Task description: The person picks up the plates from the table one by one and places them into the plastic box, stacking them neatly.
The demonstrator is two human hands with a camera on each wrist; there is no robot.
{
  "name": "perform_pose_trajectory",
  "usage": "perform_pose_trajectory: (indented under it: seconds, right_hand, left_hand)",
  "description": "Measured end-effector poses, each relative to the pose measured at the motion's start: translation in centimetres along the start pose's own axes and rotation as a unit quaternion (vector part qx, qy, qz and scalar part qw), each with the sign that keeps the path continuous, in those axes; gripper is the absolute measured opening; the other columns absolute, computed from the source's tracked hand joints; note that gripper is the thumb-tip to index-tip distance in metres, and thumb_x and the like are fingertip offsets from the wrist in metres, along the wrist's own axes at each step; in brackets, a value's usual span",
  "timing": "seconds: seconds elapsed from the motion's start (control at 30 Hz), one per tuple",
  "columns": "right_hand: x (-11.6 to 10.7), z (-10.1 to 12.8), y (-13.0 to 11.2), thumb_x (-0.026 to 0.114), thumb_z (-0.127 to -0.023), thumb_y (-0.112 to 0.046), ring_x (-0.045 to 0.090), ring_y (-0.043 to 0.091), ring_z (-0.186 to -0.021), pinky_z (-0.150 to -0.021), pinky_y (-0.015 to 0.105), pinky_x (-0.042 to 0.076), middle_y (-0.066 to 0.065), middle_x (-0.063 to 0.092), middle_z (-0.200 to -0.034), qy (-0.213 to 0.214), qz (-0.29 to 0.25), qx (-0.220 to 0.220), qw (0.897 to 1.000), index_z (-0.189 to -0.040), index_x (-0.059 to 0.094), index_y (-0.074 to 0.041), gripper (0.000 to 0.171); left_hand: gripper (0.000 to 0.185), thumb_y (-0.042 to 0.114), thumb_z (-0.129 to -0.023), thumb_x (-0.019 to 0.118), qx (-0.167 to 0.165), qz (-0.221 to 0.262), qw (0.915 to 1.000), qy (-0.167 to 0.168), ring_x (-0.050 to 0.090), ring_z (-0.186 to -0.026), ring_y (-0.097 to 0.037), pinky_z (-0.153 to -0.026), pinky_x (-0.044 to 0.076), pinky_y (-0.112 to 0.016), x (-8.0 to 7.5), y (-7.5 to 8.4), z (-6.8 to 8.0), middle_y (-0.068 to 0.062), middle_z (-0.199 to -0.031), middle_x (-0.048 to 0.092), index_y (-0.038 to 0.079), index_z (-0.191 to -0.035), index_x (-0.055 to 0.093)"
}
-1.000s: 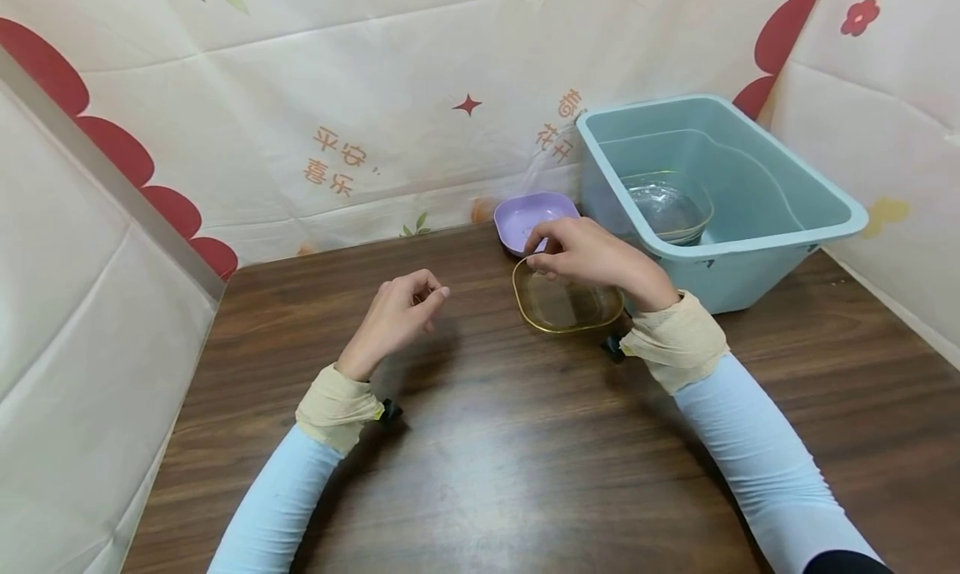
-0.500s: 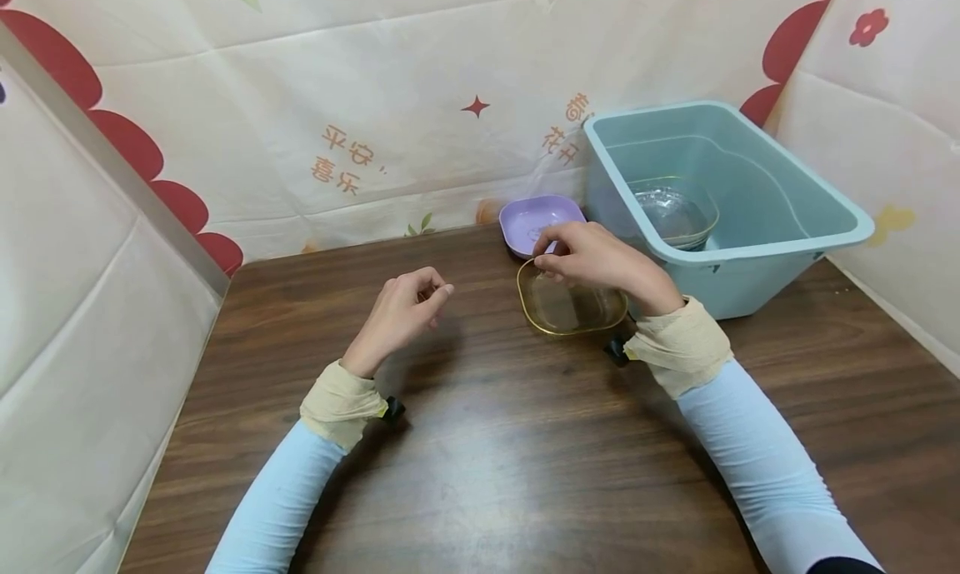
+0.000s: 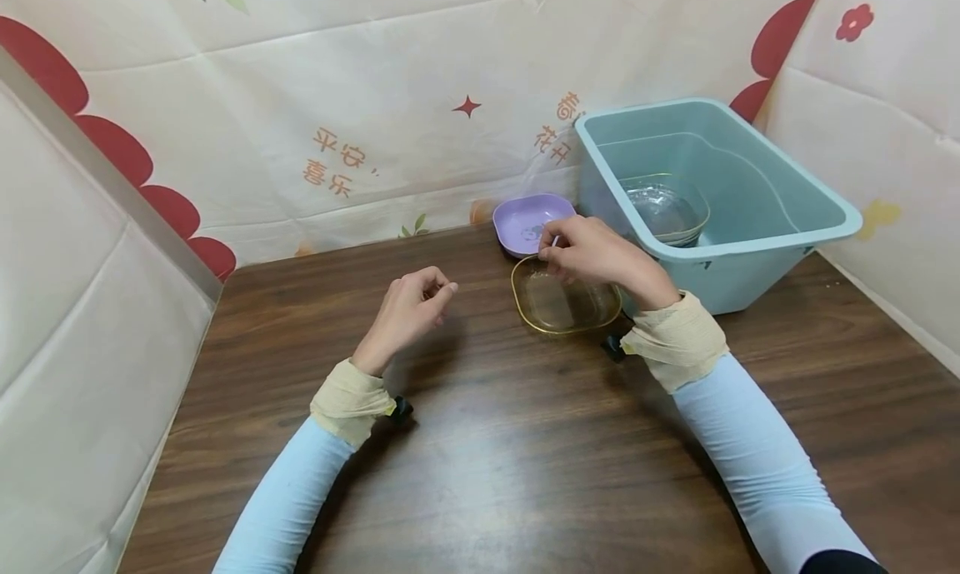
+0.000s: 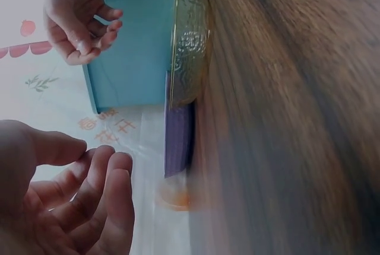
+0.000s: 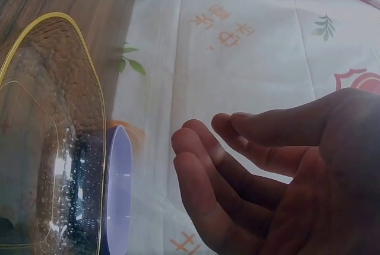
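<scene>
A clear glass dish with a gold rim (image 3: 564, 306) sits on the brown table (image 3: 525, 457), with a small purple dish (image 3: 525, 218) just behind it. My right hand (image 3: 561, 249) hovers over the glass dish's far rim. In the right wrist view the right hand (image 5: 237, 166) has loosely curled fingers and holds nothing, with the glass dish (image 5: 47, 136) and purple dish (image 5: 119, 195) below it. My left hand (image 3: 431, 295) floats above the table left of the dishes, relaxed and empty. The left wrist view confirms the left hand (image 4: 89, 178) is empty.
A light blue plastic tub (image 3: 795, 224) stands at the back right against the dishes and holds another glass dish (image 3: 663, 207). Printed cloth walls (image 3: 375, 99) close the table on the left, back and right. Bare wood lies in front of my hands.
My right hand's fingers have lifted off the glass dish's far rim and drawn slightly back and up. The left hand has drifted a little to the right.
</scene>
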State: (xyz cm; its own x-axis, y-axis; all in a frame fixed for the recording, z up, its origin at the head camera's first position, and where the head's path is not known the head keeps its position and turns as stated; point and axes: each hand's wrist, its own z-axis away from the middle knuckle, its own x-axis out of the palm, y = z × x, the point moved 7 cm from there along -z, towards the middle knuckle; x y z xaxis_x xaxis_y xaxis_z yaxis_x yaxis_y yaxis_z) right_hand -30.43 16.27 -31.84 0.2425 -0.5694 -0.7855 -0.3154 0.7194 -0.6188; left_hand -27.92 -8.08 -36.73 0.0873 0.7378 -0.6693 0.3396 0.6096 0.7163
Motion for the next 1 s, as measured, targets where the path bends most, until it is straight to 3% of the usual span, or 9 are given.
perform_pose_trajectory:
  seconds: [0.27, 0.5, 0.6, 0.7, 0.83, 1.0]
  right_hand:
    - [-0.5, 0.0, -0.1, 0.056, -0.101, -0.011, 0.072, 0.024, -0.066, -0.058, 0.028, 0.058, 0.012, 0.074, -0.08, 0.002, 0.01, 0.003, 1.0, -0.096, 0.068, -0.005, 0.014]
    - [0.0, -0.3, -0.1, 0.057, -0.101, -0.013, 0.071, 0.024, -0.067, -0.06, 0.027, 0.058, 0.008, 0.072, -0.077, -0.011, 0.015, 0.008, 1.0, -0.099, 0.068, -0.005, 0.013]
    - [0.2, -0.2, 0.1, 0.058, -0.101, -0.013, 0.069, 0.019, -0.064, -0.06, 0.027, 0.058, 0.008, 0.072, -0.077, -0.012, 0.016, 0.009, 1.0, -0.099, 0.067, -0.005, 0.013]
    - [0.2, -0.1, 0.3, 0.058, -0.102, -0.013, 0.069, 0.02, -0.065, -0.059, 0.027, 0.058, 0.007, 0.071, -0.076, -0.013, 0.016, 0.011, 1.0, -0.098, 0.067, -0.005, 0.012]
    - [0.2, 0.0, 0.4, 0.058, -0.102, -0.015, 0.07, 0.027, -0.068, -0.059, 0.027, 0.057, 0.007, 0.07, -0.074, -0.016, 0.014, 0.011, 1.0, -0.097, 0.067, -0.007, 0.013]
    - [0.3, 0.0, 0.3, 0.058, -0.102, -0.016, 0.07, 0.028, -0.068, -0.059, 0.028, 0.055, 0.006, 0.069, -0.073, -0.02, 0.016, 0.008, 1.0, -0.095, 0.066, -0.008, 0.013]
  left_hand:
    - [0.026, 0.031, -0.104, 0.059, -0.005, -0.011, 0.9999, -0.009, 0.069, -0.056, -0.02, -0.054, 0.051, -0.03, 0.8, 0.6, -2.8, -0.004, -0.064, 0.068, 0.009, -0.095, 0.068]
    - [0.029, 0.038, -0.104, 0.058, -0.08, -0.021, 0.9965, -0.007, 0.078, -0.074, -0.028, -0.079, 0.056, -0.035, 1.6, -0.5, -7.5, -0.014, -0.085, 0.077, 0.011, -0.109, 0.066]
    - [0.035, 0.036, -0.103, 0.059, -0.116, 0.026, 0.9928, -0.017, 0.079, -0.079, -0.032, -0.084, 0.063, -0.038, 2.7, -1.5, -9.6, -0.019, -0.102, 0.075, 0.006, -0.12, 0.063]
    - [0.033, 0.031, -0.103, 0.061, -0.145, 0.098, 0.9842, -0.029, 0.077, -0.079, -0.037, -0.077, 0.067, -0.042, 4.2, -2.3, -11.4, -0.025, -0.107, 0.069, -0.001, -0.113, 0.06]
    - [0.037, 0.028, -0.102, 0.062, -0.183, 0.171, 0.9675, -0.031, 0.075, -0.074, -0.041, -0.07, 0.068, -0.045, 6.1, -3.0, -13.2, -0.026, -0.095, 0.062, -0.009, -0.102, 0.059]
    - [0.042, 0.025, -0.101, 0.064, -0.215, 0.219, 0.9514, -0.029, 0.074, -0.068, -0.037, -0.07, 0.068, -0.045, 7.4, -2.8, -14.4, -0.02, -0.089, 0.059, -0.013, -0.117, 0.058]
